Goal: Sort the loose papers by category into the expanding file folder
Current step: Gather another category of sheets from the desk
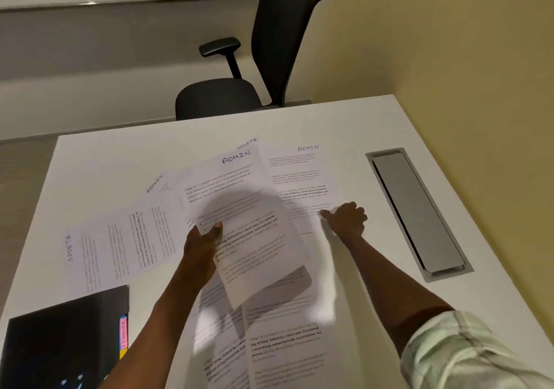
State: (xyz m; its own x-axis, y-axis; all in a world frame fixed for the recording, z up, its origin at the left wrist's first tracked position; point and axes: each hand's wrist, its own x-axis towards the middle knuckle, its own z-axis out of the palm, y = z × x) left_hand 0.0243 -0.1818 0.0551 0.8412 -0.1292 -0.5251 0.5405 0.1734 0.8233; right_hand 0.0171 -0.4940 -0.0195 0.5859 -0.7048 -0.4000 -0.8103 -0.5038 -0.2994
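Above the desk (374, 124), left hand (201, 247) pinches an ADMIN sheet (239, 208); right hand (347, 219) grips another paper's (302, 178) edge.

This is looking like an office. A black swivel chair (236, 67) with armrests is standing behind a plain white desk (374, 124), a metal cable hatch (416, 211) is sitting flush in the desktop, and printed sheets (299, 178) headed "ADMIN" are lying spread out.

Black office chair (239, 88) behind white desk (374, 118); grey cable hatch (416, 211) set in desk's right side.
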